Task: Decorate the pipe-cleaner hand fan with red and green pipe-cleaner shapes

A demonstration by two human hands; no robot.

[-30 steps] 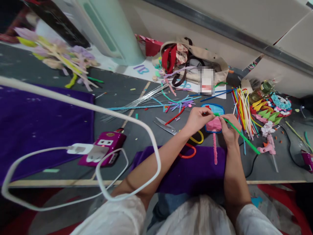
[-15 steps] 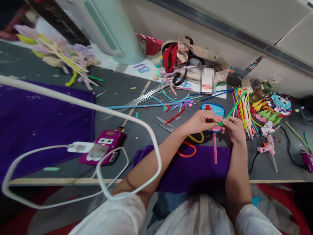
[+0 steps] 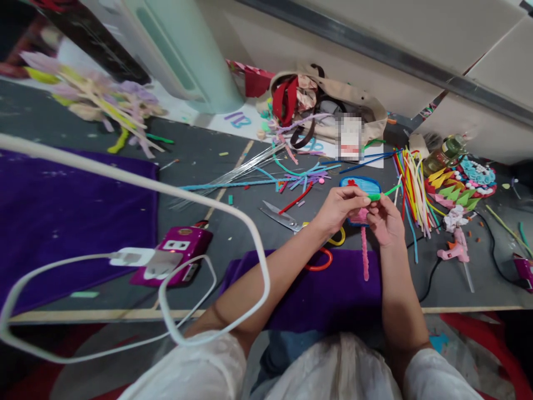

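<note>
A green pipe cleaner (image 3: 391, 190) is pinched between my two hands, with a thicker coiled part between the fingertips. My left hand (image 3: 342, 208) grips its left end, and my right hand (image 3: 386, 219) holds it from the right, a short tail sticking out up and right. Beneath the hands lies a blue and pink panel (image 3: 360, 185) with a red flower shape and a fuzzy pink stem (image 3: 365, 255) reaching down over a folded purple cloth (image 3: 325, 294). Scissors (image 3: 283, 215) with yellow and red handles lie partly under my left forearm.
Pipe cleaners (image 3: 416, 194) in many colours lie at the right, near a pink glue gun (image 3: 458, 247) and a glass jar (image 3: 443, 155). A magenta power strip (image 3: 183, 244) sits left, with a white cable looping in front. Behind is a beige bag (image 3: 370, 108).
Both hands have moved slightly up with the green pipe cleaner, and its free tail looks shorter and less steep. My right hand's fingers have shifted.
</note>
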